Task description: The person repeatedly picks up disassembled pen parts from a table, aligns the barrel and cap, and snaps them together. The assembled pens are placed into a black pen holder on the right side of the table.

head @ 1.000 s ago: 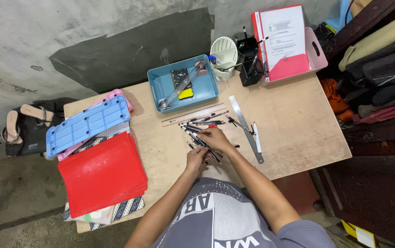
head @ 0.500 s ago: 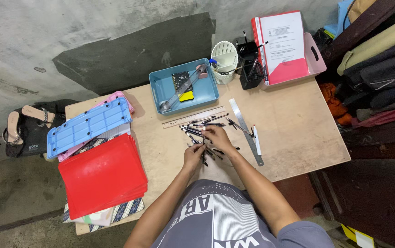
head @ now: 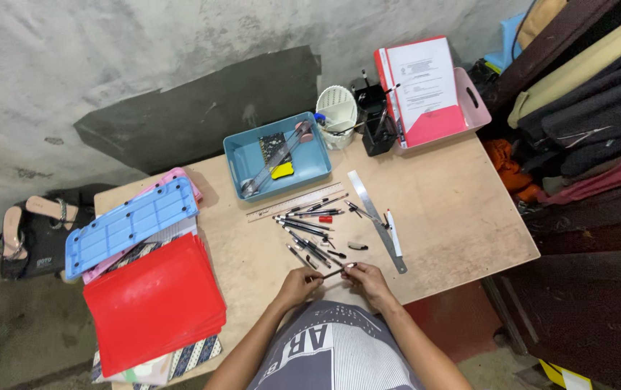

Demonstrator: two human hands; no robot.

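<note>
You've got a thin dark pen [head: 331, 273] pinched at both ends, left hand [head: 298, 284] on one end, right hand [head: 366, 280] on the other; both hands closed on it, held just above the near edge of the table [head: 455, 217]; pen sits slightly tilted, right end higher.

Risks as I judge them: pen is small and you hold it only by the fingertips, so a hard pull could pop a cap or part loose; it would drop past the table edge into your lap or onto the floor; any twist could also flick it into the loose pens [head: 310, 227] just beyond your hands and scatter them; the small black cap [head: 357, 247] and the red bit [head: 325, 219] lie unsecured and could roll; the metal ruler [head: 377, 220] lies near your right hand, easy to nudge.

Pen runs between the two sets of fingertips, touching both; middle of it bare; whether it's one piece or two, can't tell.
</note>
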